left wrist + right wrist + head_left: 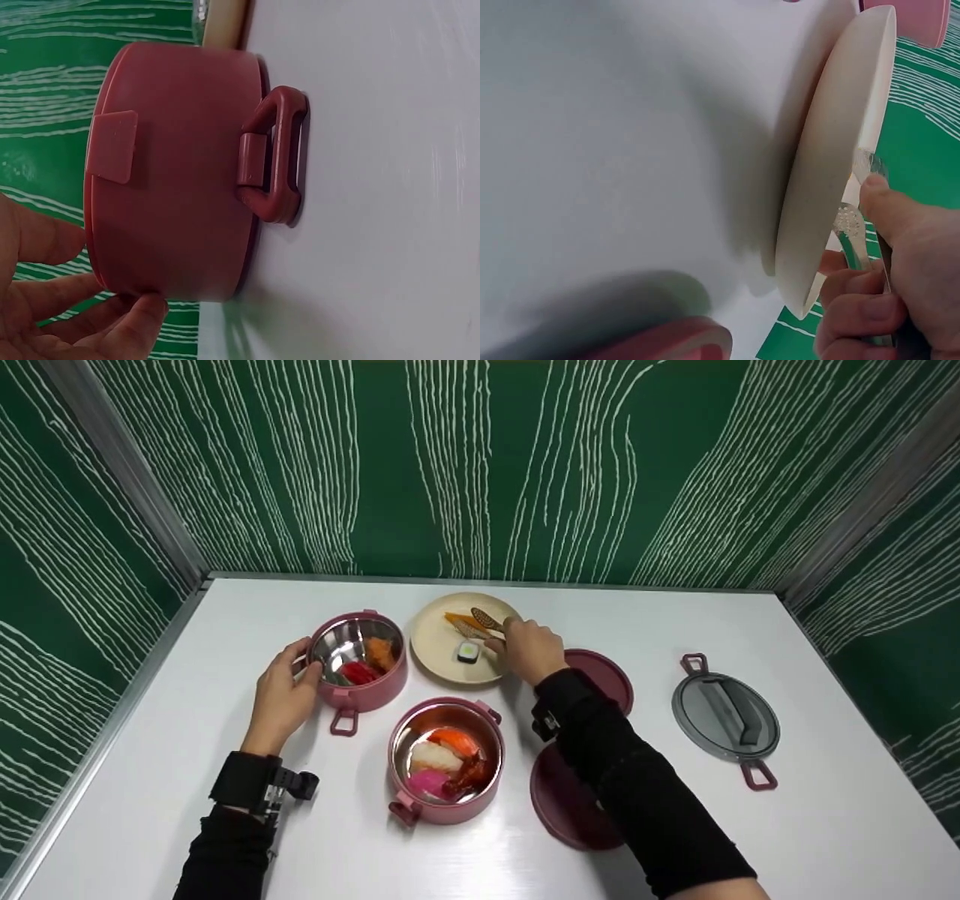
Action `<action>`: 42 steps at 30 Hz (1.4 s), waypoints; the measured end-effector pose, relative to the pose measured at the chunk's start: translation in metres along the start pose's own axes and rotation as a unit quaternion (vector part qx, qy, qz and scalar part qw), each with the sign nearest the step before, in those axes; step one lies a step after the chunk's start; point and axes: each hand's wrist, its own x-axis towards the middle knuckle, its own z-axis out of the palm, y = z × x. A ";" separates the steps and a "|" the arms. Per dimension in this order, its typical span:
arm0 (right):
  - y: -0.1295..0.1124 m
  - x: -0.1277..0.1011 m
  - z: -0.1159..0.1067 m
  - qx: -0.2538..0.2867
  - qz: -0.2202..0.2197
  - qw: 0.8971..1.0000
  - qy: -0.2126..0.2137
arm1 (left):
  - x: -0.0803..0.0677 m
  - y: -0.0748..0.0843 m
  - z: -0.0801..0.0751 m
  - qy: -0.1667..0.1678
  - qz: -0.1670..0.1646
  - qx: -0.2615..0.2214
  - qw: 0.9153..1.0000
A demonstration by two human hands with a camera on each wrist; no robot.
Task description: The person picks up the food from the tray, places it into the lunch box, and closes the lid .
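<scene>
My left hand (289, 690) cups the left side of a pink pot (358, 660) that holds a red and an orange piece; its fingers (112, 322) touch the pot's wall (180, 172) near the rim. My right hand (525, 649) grips clear tongs (484, 621) over a cream plate (442, 660). The tong tips sit by an orange piece (456, 619), and a small sushi roll (468, 651) lies at mid-plate. In the right wrist view the thumb and fingers (885, 300) pinch the tongs (851, 225) beside the plate's edge (832, 165).
A second pink pot (446, 761) with several sushi pieces stands nearer me. Two pink lids (604, 675) (562, 802) lie under my right forearm. A grey lid (724, 720) lies at the right. Green walls enclose the white table (825, 825).
</scene>
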 end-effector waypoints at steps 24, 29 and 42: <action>0.004 -0.012 -0.015 0.013 -0.040 0.998 0.037 | -0.005 0.015 0.007 0.018 0.029 0.039 0.999; -0.003 -0.015 -0.021 0.020 -0.052 0.998 0.041 | -0.008 0.021 0.011 0.023 0.061 0.055 0.996; -0.039 -0.027 -0.034 0.034 -0.119 0.990 0.059 | -0.011 0.024 0.013 0.024 0.091 0.054 0.994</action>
